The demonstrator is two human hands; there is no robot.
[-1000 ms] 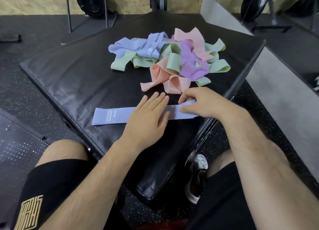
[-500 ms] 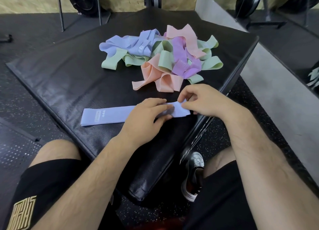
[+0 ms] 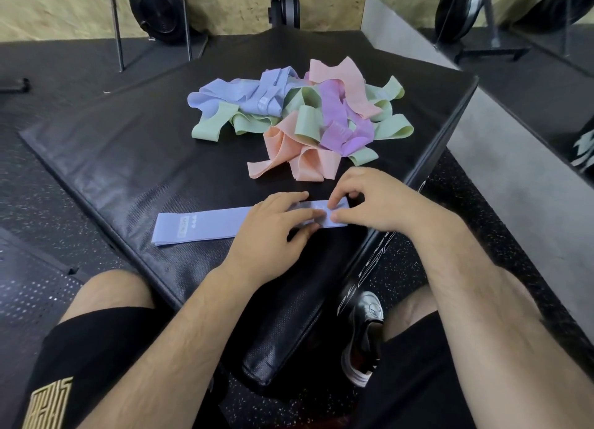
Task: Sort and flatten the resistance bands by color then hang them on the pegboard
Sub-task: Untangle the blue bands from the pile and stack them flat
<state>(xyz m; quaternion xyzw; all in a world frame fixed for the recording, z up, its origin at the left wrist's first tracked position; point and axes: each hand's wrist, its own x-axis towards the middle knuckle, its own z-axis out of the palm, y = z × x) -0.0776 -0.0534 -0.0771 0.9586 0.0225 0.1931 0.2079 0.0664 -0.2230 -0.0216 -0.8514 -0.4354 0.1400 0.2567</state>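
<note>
A light blue resistance band (image 3: 212, 225) lies flat along the near edge of a black padded mat (image 3: 122, 158). My left hand (image 3: 273, 232) rests palm down on its right half, fingers curled over it. My right hand (image 3: 376, 203) pinches the band's right end between thumb and fingers. Behind them lies a tangled pile of bands (image 3: 302, 120) in blue, green, peach, pink and purple. No pegboard is in view.
The mat's right edge (image 3: 450, 132) drops to the speckled floor. A black shoe (image 3: 363, 329) shows between my knees. Black weight plates on stands (image 3: 157, 13) line the back wall, and a grey ledge (image 3: 501, 158) runs along the right.
My left hand went from flat with spread fingers to curled over the band's right part. My right hand shifted its grip on the band's end. The band stays flat on the mat.
</note>
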